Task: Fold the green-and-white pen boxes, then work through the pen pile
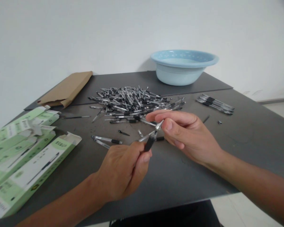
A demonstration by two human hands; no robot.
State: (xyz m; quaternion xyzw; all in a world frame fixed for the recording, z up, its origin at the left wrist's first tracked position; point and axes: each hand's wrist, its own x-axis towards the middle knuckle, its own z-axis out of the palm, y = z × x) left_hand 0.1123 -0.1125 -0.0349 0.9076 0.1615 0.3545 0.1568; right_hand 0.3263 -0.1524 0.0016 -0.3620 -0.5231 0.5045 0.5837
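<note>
My left hand (125, 170) is closed around the black grip of a pen barrel (150, 142), which points up and to the right. Between the thumb and fingers of my right hand (189, 135) is a silver cone-shaped pen tip (159, 125). The tip is at the upper end of the barrel; whether the two are joined I cannot tell. Just beyond both hands lies a large heap of pens and pen parts (130, 101). A few loose pens (106, 139) rest on the table left of the heap's near side.
Green-and-white pen boxes (35, 170) are stacked at the left, with a brown paper bag (66, 88) behind them. A light blue basin (180, 74) stands at the back. On the right lies a row of pens (215, 104) near a small metallic piece (219, 122).
</note>
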